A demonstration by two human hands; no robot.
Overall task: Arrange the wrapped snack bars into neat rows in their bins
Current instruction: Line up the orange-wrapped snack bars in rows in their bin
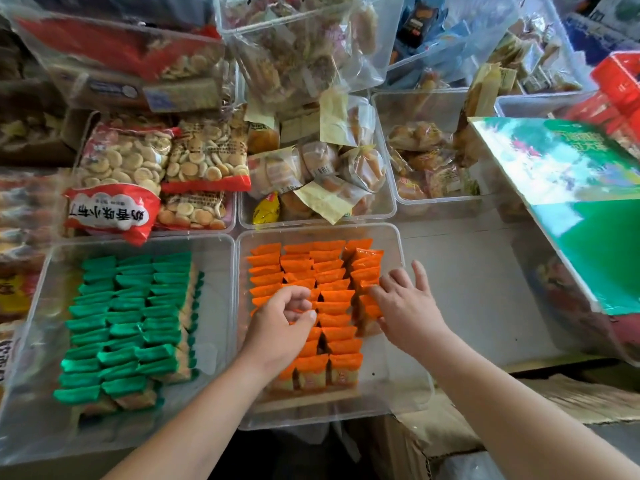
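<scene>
Orange-wrapped snack bars (334,268) stand in several rows inside a clear bin (410,372) in the front middle. My left hand (280,327) hovers over the middle rows with its fingers curled, and an orange wrapper shows between thumb and fingers. My right hand (407,306) is spread, its straight fingertips touching the rightmost row of orange bars. Green-wrapped snack bars (128,323) fill the clear bin (218,344) to the left in rows that lean slightly.
Behind are clear bins of biscuit bags (128,171) and wrapped buns (318,168), with more snack bags stacked above. A green box lid (585,216) juts in from the right. Cardboard (568,400) lies at the lower right.
</scene>
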